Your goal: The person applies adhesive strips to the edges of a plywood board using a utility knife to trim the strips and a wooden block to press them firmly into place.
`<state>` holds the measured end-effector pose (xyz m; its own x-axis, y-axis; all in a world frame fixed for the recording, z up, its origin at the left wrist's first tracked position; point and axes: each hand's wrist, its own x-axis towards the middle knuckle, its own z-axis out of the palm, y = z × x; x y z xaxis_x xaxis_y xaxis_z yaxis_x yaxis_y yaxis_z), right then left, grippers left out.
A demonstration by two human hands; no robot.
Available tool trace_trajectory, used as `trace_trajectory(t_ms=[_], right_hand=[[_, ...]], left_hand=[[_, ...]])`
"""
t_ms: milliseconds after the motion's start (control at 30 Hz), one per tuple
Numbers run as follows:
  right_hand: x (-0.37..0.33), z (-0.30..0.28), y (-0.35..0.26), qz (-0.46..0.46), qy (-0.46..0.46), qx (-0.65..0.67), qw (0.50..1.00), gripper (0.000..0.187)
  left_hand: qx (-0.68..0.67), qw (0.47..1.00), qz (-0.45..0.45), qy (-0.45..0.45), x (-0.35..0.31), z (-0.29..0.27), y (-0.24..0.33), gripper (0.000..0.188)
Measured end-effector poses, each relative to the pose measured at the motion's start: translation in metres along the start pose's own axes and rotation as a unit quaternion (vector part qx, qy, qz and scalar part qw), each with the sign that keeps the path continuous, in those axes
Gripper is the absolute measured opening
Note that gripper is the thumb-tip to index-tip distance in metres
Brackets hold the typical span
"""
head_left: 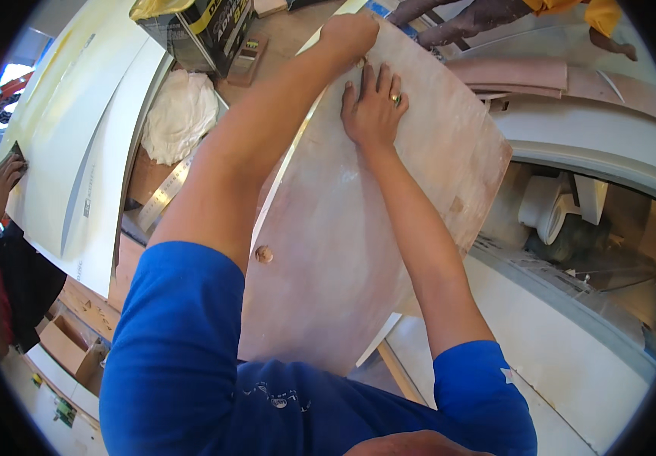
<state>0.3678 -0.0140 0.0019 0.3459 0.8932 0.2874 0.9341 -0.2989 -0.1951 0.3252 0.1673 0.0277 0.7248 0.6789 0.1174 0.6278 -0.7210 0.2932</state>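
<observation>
A large pale wooden board [358, 251] lies under both hands. The right hand [373, 106] presses flat on its upper part, fingers spread wide — the left hand [349, 36], curled into a fist, grips the board's top edge.

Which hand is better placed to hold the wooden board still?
Probably the right hand: it lies flat, fingers spread, on the plywood board. The left hand is curled in a fist at the board's far edge, so it looks less able to press down.
</observation>
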Motion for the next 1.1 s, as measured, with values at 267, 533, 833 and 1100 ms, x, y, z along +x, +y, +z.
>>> trace_trajectory(t_ms=[267,533,833,1100], right_hand=[[-0.002,0.005,0.003,0.0,0.002,-0.002,1.0,0.06],[-0.002,0.013,0.008,0.021,-0.009,-0.004,1.0,0.063],[0.001,0.006,0.007,0.007,-0.022,-0.004,1.0,0.063],[-0.006,0.008,0.006,0.008,-0.018,-0.008,1.0,0.063]], left_hand=[[-0.017,0.997,-0.032,-0.065,-0.076,-0.02,0.011,0.027],[-0.041,0.987,-0.089,-0.128,-0.195,-0.047,0.033,0.043],[-0.045,0.966,-0.135,-0.215,-0.281,-0.07,0.051,0.067],[-0.051,0.928,-0.183,-0.322,-0.353,-0.135,0.063,0.065]])
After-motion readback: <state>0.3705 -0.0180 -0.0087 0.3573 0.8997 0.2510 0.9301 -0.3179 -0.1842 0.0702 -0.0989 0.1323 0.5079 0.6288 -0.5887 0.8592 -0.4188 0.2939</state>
